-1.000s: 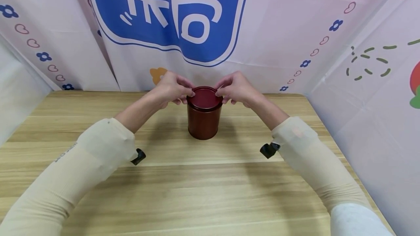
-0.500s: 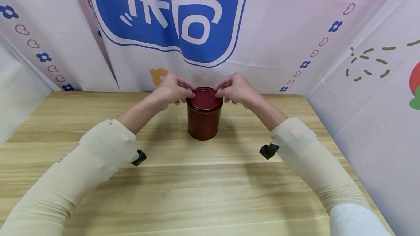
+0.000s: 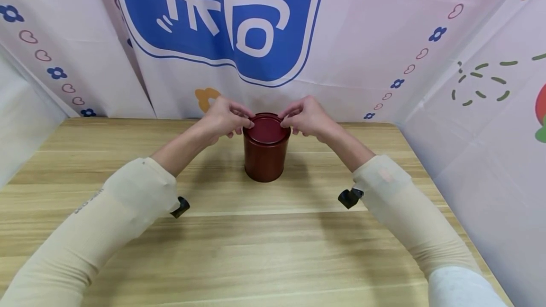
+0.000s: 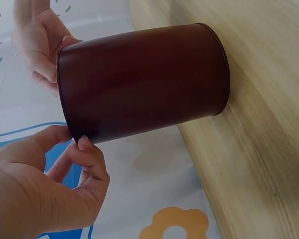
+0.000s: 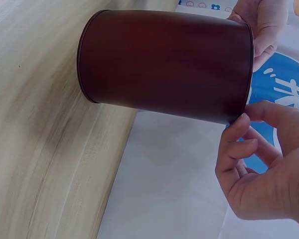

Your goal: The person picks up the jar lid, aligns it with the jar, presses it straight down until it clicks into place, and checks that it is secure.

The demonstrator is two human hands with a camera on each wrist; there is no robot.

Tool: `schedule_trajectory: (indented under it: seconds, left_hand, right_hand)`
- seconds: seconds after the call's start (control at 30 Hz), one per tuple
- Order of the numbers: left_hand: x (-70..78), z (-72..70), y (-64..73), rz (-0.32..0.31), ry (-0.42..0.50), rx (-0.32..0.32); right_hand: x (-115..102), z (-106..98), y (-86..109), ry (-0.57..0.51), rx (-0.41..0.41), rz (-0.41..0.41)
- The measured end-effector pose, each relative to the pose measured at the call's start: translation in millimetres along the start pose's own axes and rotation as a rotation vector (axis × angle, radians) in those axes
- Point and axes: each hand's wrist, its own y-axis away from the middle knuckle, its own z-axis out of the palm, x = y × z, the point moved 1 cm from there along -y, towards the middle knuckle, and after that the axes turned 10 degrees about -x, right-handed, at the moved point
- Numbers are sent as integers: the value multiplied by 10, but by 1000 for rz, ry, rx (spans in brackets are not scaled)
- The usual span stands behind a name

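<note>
A dark red, round canister (image 3: 264, 162) stands upright on the wooden table near the back wall, with a red lid (image 3: 268, 130) at its top. My left hand (image 3: 225, 117) pinches the left side of the top edge, thumb over the lid and other fingers at the rim. On the opposite side my right hand (image 3: 308, 117) pinches the edge in the same way. The left wrist view shows the canister's smooth side (image 4: 144, 82) and fingertips at its rim. In the right wrist view the right hand (image 5: 269, 164) touches the rim; the lid's top is hidden there.
The wooden table (image 3: 256, 250) extends in front of the canister and to both sides. A white printed cloth (image 3: 354, 46) hangs close behind it, and another cloth wall (image 3: 477, 146) borders the right side. Black wrist mounts (image 3: 350, 198) stick out from the sleeves.
Both hands and the canister stay almost in place. Around the lid's far edge, a dark rim line shows more clearly than a second ago.
</note>
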Motion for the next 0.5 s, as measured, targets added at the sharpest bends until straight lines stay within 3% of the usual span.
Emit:
schedule_trajectory:
  seconds: [0.5]
  left_hand:
    - [-54, 4, 18, -4, 49, -14]
  right_hand:
    - [50, 16, 23, -71, -3, 1]
